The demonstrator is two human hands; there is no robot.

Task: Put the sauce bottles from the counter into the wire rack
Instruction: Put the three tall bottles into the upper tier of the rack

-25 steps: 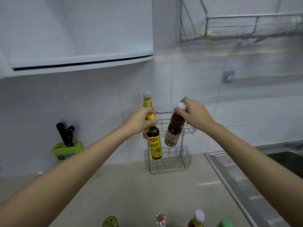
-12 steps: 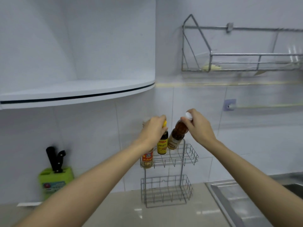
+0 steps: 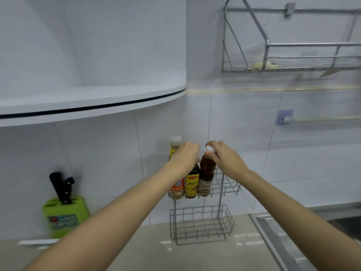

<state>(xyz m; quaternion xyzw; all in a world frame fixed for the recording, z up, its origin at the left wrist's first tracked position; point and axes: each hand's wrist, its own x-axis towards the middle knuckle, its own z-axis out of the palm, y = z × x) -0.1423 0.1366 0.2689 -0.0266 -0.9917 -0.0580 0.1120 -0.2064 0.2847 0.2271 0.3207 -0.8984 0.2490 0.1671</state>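
A two-tier wire rack (image 3: 226, 187) stands on the counter against the tiled wall. Three bottles stand in its upper basket. At the left is a tall pale-capped sauce bottle (image 3: 175, 147) with an orange label. In the middle is a dark bottle with a yellow label (image 3: 192, 182); my left hand (image 3: 185, 156) covers its top. At the right is a brown bottle with a white cap (image 3: 207, 173), upright, with my right hand (image 3: 224, 157) pinching its cap. The lower basket (image 3: 201, 224) holds nothing.
A green knife block (image 3: 64, 216) with black-handled knives stands at the left by the wall. A curved white shelf (image 3: 91, 106) overhangs above. A metal wall rack (image 3: 293, 55) hangs at the upper right. A steel sink edge (image 3: 277, 237) runs along the right.
Both bottles have come down from mid-air into the upper basket and now stand upright. The view has tilted up, so the bottles on the front counter have left the frame.
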